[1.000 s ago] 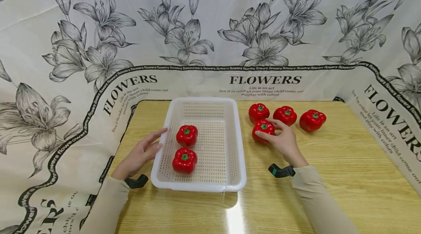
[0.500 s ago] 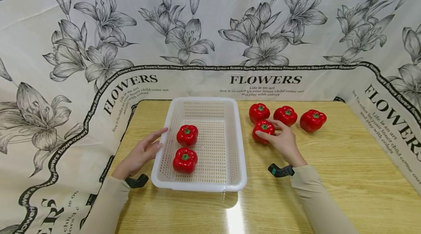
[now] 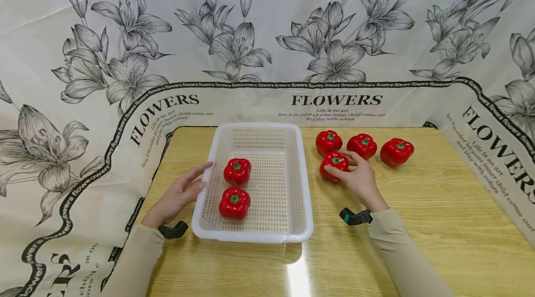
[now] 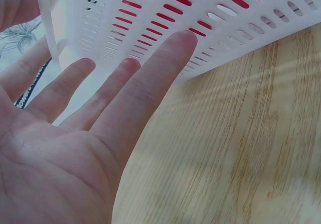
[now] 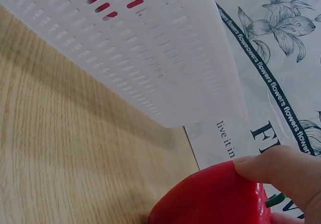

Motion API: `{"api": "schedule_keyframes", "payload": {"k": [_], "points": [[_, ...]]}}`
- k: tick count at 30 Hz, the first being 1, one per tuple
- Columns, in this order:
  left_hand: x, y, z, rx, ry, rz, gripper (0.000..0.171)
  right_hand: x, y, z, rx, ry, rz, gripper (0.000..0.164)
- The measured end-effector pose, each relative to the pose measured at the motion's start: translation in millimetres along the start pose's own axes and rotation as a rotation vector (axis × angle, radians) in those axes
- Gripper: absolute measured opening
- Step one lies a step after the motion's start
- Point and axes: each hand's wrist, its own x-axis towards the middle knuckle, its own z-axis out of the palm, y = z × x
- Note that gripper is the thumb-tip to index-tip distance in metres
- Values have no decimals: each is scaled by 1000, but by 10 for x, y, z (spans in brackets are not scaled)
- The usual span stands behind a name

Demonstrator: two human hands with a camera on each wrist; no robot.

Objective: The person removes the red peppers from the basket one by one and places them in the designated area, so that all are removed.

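My right hand (image 3: 362,182) holds a red bell pepper (image 3: 333,163) with a green stem, thumb on the near side and fingers round the far side. In the right wrist view the thumb presses the held pepper (image 5: 210,196); the other fingers are mostly hidden. A white perforated plastic basket (image 3: 308,190) stands to the left, holding two red bell peppers, one farther (image 3: 237,172) and one nearer (image 3: 234,205). At the basket's left side is my left hand (image 3: 179,196). Its straight fingers rest against the slotted wall (image 4: 220,13), seen in the left wrist view.
Three more red bell peppers stand at the back right: one just behind the held one (image 3: 328,141), one in the middle (image 3: 362,145) and one farther right (image 3: 397,152). Flower-printed cloth (image 3: 251,106) borders the wooden table (image 3: 355,255) at the back and sides.
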Motion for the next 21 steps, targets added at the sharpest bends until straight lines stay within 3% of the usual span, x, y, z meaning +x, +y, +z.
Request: {"api": "schedule_keyframes", "payload": {"k": [11,17,21], "points": [[5,1,-4,-7,-2,2,60,17,-23,-45,-2,5,-18,86],[1,-3,-1,-8,7,-5,60,-14,-114,-109,24,54,-50,87],[-3,-2,0,-12,8,-9,60,-46,-217,-141,-5,116,-115,84]]}}
